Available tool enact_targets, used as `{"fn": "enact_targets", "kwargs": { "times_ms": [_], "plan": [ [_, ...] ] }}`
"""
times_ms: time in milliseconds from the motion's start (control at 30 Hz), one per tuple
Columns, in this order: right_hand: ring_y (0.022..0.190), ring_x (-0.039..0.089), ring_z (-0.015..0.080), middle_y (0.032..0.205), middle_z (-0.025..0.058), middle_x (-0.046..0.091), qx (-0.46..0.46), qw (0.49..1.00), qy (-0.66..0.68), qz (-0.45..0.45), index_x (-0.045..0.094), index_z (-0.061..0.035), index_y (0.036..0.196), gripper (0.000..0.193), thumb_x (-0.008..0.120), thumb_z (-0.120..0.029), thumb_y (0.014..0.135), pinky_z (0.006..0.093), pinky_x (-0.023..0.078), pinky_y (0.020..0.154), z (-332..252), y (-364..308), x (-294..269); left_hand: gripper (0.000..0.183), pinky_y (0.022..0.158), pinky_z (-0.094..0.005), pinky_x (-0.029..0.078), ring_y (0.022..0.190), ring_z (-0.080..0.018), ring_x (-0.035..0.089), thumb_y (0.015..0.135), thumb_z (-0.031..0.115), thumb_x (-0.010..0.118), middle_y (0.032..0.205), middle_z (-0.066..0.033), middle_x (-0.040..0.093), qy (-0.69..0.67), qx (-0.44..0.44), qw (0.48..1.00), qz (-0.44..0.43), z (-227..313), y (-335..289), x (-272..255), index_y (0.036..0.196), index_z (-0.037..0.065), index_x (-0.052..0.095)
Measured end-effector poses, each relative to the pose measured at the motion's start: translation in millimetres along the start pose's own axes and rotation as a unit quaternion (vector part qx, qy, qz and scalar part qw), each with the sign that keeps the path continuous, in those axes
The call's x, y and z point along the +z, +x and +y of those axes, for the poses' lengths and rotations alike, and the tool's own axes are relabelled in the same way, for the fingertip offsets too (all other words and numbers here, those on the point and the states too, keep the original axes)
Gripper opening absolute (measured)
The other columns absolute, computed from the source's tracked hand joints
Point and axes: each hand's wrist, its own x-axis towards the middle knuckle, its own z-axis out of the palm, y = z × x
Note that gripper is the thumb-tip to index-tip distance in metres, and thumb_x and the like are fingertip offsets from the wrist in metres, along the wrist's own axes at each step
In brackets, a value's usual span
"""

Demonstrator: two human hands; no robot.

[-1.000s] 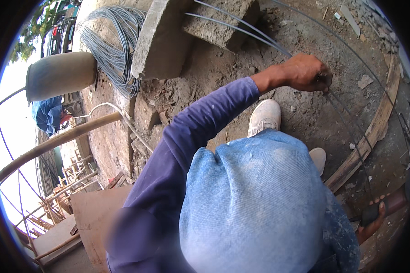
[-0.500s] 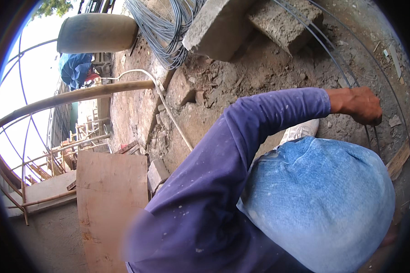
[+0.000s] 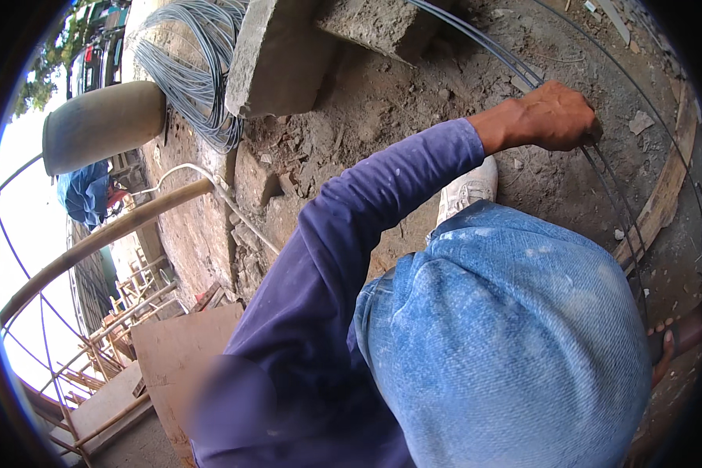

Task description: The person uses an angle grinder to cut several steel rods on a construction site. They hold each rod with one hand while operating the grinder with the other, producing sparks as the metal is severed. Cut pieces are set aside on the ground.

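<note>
My left hand [image 3: 550,117], on a purple-sleeved arm [image 3: 398,183], is closed around thin dark steel rods [image 3: 515,66]. The rods run from the upper middle through the fist. Beyond it they slope down to the right [image 3: 616,195], past my bent knee [image 3: 515,335] in faded blue denim. Beyond the knee shows a pale, dirty shoe [image 3: 469,189]. At the right edge, by the lower rod ends, what look like toes in a brown sandal [image 3: 682,331] are partly hidden by the knee. My right hand does not show.
Concrete blocks [image 3: 281,54] and a coil of grey wire [image 3: 195,70] lie at the upper left. A drum [image 3: 105,125], a bamboo pole [image 3: 109,242] and a brown board [image 3: 183,343] are on the left. Another curved rod [image 3: 632,78] and a wooden plank [image 3: 663,199] lie right.
The view has turned and shifted, so the hand and shoe appear further left. My left hand keeps its grip on the rods. The toes and sandal now show at the right edge.
</note>
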Motion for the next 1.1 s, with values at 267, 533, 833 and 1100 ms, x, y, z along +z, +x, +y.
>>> {"fn": "enact_targets", "kwargs": {
  "times_ms": [267, 533, 833, 1100],
  "plan": [
    [0.110, 0.062, 0.0173, 0.125, 0.0076, 0.064, -0.025, 0.999, 0.022, -0.033, 0.052, 0.0006, 0.151, 0.052, 0.068, -0.020, 0.106, 0.0333, 0.051, 0.096, 11.3, -3.8, 4.6, 0.008, 0.076, -0.0486, 0.061, 0.098, -0.0347, 0.075, 0.097, 0.020, 0.073, 0.096, -0.0100, 0.074, 0.009, 0.038, 0.999, 0.035, -0.7, -2.7, -1.2, 0.099, 0.013, 0.076],
    [0.100, 0.065, 0.0163, 0.119, 0.0077, 0.067, -0.057, 0.996, 0.055, 0.033, 0.059, -0.0003, 0.142, 0.049, 0.072, -0.021, 0.100, 0.0335, 0.056, 0.084, 21.0, -13.1, 22.7, 0.011, 0.083, -0.0490, 0.058, 0.097, -0.0333, 0.068, 0.099, 0.017, 0.067, 0.093, -0.0122, 0.067, 0.031, 0.082, 0.996, 0.035, 11.9, 11.3, -4.4, 0.099, 0.006, 0.067],
    [0.079, 0.063, 0.0144, 0.094, 0.0063, 0.064, -0.071, 0.994, 0.046, 0.064, 0.065, -0.0015, 0.122, 0.035, 0.072, -0.019, 0.093, 0.0291, 0.056, 0.069, 20.5, -21.5, 24.2, 0.016, 0.069, -0.0530, 0.054, 0.080, -0.0417, 0.070, 0.099, 0.018, 0.065, 0.091, -0.0185, 0.068, -0.032, 0.050, 0.998, -0.032, 9.7, 3.5, 3.8, 0.100, 0.002, 0.061],
    [0.076, 0.064, 0.0151, 0.091, 0.0070, 0.063, -0.060, 0.994, 0.044, 0.080, 0.066, -0.0004, 0.116, 0.031, 0.073, -0.017, 0.091, 0.0305, 0.057, 0.068, 14.3, -26.1, 29.2, 0.027, 0.066, -0.0548, 0.053, 0.078, -0.0455, 0.071, 0.102, 0.030, 0.070, 0.076, -0.0206, 0.069, -0.016, 0.012, 0.997, -0.080, 5.6, 3.9, -15.1, 0.097, 0.005, 0.062]
  ]
}}
